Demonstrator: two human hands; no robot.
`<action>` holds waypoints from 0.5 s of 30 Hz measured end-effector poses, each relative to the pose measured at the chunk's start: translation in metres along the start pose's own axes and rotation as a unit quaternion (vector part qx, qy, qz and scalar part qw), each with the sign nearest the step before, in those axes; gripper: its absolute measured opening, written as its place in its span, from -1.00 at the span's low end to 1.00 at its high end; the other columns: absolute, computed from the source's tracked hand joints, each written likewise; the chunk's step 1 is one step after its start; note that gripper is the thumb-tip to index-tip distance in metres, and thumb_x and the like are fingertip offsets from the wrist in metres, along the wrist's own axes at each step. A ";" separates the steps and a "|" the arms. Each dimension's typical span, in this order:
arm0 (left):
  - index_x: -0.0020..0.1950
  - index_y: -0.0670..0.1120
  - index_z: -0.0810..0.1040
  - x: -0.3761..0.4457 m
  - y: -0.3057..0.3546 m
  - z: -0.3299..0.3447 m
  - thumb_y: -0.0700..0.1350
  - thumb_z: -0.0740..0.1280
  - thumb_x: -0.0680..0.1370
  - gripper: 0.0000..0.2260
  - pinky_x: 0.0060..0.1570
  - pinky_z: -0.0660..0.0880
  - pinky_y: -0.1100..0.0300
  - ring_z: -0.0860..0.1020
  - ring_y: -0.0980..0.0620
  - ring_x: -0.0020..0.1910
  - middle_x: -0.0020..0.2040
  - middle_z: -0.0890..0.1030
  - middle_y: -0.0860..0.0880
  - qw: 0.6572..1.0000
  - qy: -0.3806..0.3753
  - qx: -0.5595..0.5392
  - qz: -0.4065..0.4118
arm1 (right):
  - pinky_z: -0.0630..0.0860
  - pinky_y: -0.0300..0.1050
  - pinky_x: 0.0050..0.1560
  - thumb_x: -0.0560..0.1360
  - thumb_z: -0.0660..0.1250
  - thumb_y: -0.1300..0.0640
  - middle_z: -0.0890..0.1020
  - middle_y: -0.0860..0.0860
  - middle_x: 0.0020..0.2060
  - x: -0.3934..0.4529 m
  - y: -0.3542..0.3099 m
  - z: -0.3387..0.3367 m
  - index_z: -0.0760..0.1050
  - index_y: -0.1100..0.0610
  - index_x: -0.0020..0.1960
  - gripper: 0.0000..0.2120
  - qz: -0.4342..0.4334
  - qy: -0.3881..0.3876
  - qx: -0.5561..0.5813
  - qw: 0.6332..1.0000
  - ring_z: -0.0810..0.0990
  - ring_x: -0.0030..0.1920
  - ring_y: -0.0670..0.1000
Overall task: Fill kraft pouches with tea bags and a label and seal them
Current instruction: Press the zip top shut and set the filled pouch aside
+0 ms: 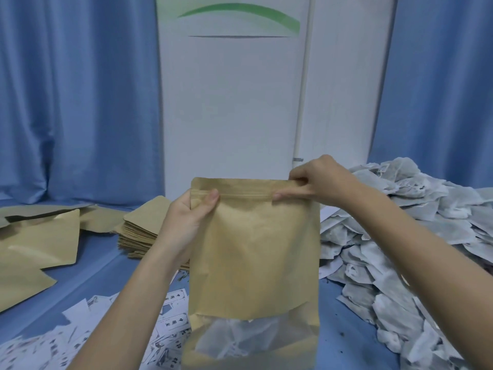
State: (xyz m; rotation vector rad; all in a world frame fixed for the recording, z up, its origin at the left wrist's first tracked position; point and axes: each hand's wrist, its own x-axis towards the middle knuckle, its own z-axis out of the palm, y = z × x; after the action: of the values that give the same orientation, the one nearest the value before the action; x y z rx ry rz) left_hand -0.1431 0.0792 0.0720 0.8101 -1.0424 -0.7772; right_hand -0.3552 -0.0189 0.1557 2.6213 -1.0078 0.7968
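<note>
- A kraft pouch (253, 252) stands upright at the centre, close to the camera, held up by both hands; through the clear window (240, 340) near its bottom, white tea bags show inside.
- The left hand (186, 220) grips the pouch's upper left edge, its thumb pressed across the front on the zip strip (245, 194) and the fingers hidden behind.
- The right hand (317, 180) pinches the upper right corner, thumb and forefinger closed on the top edge and zip strip.
- Printed paper labels (80, 332) lie scattered on the blue table (106, 265) at lower left, partly under the left forearm.
- A loose heap of white tea bags (400, 236) fills the right side of the table, reaching from the near edge to behind the right hand.
- A neat stack of empty kraft pouches (138, 231) sits just behind the left hand; more flat pouches (40, 249) lie spread further left.
- Farthest back, blue curtains (66, 89) hang either side of a white panel (234, 102) bearing a green arc.
</note>
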 end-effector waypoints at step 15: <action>-0.12 -0.06 0.62 -0.001 -0.018 0.026 0.07 0.41 0.39 -0.78 -0.28 0.53 0.25 0.63 0.09 -0.24 -0.23 0.70 0.01 0.993 0.063 0.080 0.064 | 0.38 -0.13 -0.30 0.37 0.41 -0.17 0.55 -0.07 -0.44 0.011 -0.048 0.009 0.60 0.06 -0.26 -0.71 -0.022 -0.045 0.129 0.990 0.46 -0.34 -0.12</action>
State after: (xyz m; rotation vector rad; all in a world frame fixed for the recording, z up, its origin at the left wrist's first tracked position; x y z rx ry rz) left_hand -0.1703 0.0666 0.0638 0.9088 -1.0412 -0.5315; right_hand -0.3123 0.0072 0.1539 2.9109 -0.9204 0.8592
